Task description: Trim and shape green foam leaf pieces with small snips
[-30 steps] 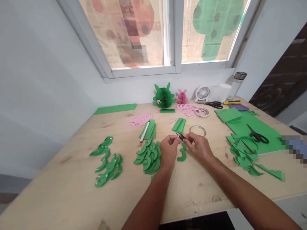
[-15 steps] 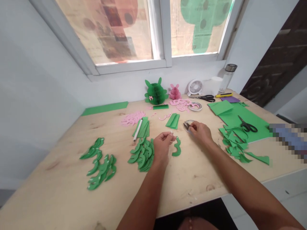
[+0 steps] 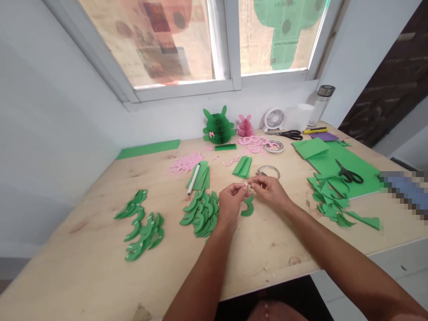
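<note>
While the left hand [image 3: 232, 201] pinches a tiny white strip [image 3: 246, 183] between thumb and finger, the right hand [image 3: 271, 189] meets it with its fingertips drawn close together; whether these grip anything cannot be told. Just below the two hands, a single green scalloped paper piece [image 3: 248, 208] lies on the pale wooden table [image 3: 234, 258], its upper end hidden by the fingers.

Just beyond the right hand is a thin silvery ring-shaped roll [image 3: 269, 167]. To the left hand's left, overlapping green scalloped paper cut-outs [image 3: 199, 217] form a dense heap, mostly plain as far as can be seen. Farther left lie looser green pieces with white patches [image 3: 146, 240]. If those patches mark handled pieces, that group looks done, the piece at the hands is under way, and the dense heap seems left.

Farther out, a green honeycomb-paper figure [image 3: 220, 128] and a smaller pink one [image 3: 245, 126] stand by the wall, both apparently complete.
</note>
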`<state>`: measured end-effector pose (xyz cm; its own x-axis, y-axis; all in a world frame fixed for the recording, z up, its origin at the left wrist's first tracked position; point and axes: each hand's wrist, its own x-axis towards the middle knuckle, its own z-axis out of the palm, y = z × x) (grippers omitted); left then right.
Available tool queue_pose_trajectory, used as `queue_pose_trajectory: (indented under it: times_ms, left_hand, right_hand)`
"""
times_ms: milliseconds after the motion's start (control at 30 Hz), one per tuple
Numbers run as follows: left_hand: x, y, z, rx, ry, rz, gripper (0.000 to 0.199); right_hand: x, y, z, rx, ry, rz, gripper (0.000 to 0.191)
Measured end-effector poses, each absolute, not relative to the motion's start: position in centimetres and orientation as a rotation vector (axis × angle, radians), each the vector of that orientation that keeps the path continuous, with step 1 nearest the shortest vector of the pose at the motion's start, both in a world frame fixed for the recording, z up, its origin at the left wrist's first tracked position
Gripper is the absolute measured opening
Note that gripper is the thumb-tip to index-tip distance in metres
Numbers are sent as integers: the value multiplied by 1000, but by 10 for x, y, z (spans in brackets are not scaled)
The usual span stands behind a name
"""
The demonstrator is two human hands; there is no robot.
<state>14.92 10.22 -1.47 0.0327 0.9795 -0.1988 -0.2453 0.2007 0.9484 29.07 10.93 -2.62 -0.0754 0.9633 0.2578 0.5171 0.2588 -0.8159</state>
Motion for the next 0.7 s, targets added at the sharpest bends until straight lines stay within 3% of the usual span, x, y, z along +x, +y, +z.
queue_pose_trajectory:
  times_ms: [133,400,700]
  left_hand:
    - [149,102,-14,889,1119,1169,17]
    - [149,102,-16,902,1145,1177,16]
    - [148,102,-14,910,1129,1162,13]
  right_hand:
    - [285,106,-27,-1351,-1686,629,16]
    - [282,99,-20,-1184,-1873,113,13]
    - [281,98,-18,-1152,-2024,-57,13]
